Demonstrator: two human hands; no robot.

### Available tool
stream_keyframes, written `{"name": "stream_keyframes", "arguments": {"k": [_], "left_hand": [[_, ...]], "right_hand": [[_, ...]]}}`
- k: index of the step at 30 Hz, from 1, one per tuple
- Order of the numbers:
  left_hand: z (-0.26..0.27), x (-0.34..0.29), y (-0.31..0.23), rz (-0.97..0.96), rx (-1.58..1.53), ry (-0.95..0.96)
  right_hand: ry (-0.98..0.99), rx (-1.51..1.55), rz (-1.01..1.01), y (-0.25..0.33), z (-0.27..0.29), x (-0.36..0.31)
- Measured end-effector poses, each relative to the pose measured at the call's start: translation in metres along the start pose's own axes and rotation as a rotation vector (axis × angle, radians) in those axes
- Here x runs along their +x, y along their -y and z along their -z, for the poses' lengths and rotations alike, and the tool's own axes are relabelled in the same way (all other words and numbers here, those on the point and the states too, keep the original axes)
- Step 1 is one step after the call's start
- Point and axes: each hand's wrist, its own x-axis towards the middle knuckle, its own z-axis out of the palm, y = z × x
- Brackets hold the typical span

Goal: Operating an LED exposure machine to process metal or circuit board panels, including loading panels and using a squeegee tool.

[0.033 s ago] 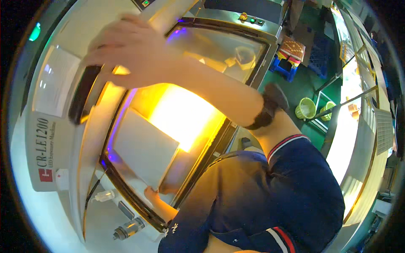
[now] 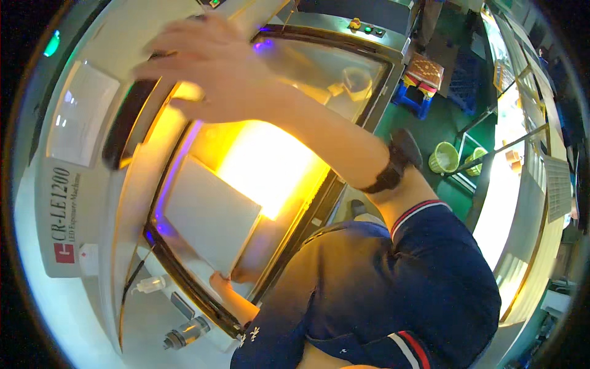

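Note:
My right hand (image 2: 212, 71), blurred by motion, reaches across the machine bed with fingers spread and thumb apart. It lies in front of the dark bar (image 2: 128, 123) along the edge of the machine's raised pale lid (image 2: 67, 240); whether it touches the bar I cannot tell. Beneath my forearm the glass bed (image 2: 261, 243) glows bright yellow. A flat white rectangular panel (image 2: 212, 212) rests on that glass. At the panel's near corner my left hand (image 2: 219, 283) is closed on its edge, with fingers partly hidden.
A clear cylindrical fitting (image 2: 187, 332) and a small white one (image 2: 150, 284) sit at the machine's near side. Buttons (image 2: 367, 29) line its far edge. Rightward are a blue stool (image 2: 418, 98), light-green baskets (image 2: 444, 158) and a brightly lit table (image 2: 498, 227).
My right hand has moved slightly right and up. The lid and its dark bar have shifted a little the same way. My left hand and the panel have stayed put.

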Motion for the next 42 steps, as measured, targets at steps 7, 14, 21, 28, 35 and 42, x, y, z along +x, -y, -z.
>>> {"name": "stream_keyframes", "arguments": {"k": [7,14,21,28,35,42], "left_hand": [[-0.075,-0.039,-0.030,0.098,-0.223,0.503],[-0.145,-0.205,-0.064,-0.165,0.037,0.614],[-0.195,-0.258,-0.042,-0.148,0.244,1.441],[-0.241,-0.444,0.010,-0.904,1.039,2.398],[-0.195,-0.601,0.116,-0.700,0.491,2.596],[-0.196,-0.666,0.152,-0.582,0.818,2.830]], "right_hand": [[0.236,0.291,-1.236,0.080,0.022,-0.245],[0.040,0.163,-1.905,0.223,0.145,-0.337],[-0.685,0.416,-2.047,0.395,0.319,-0.344],[-1.085,-0.542,-1.937,0.637,0.347,-0.302],[-1.773,-0.850,-1.634,0.782,0.278,-0.390],[-2.011,-1.043,-1.190,0.783,0.324,-0.399]]}}
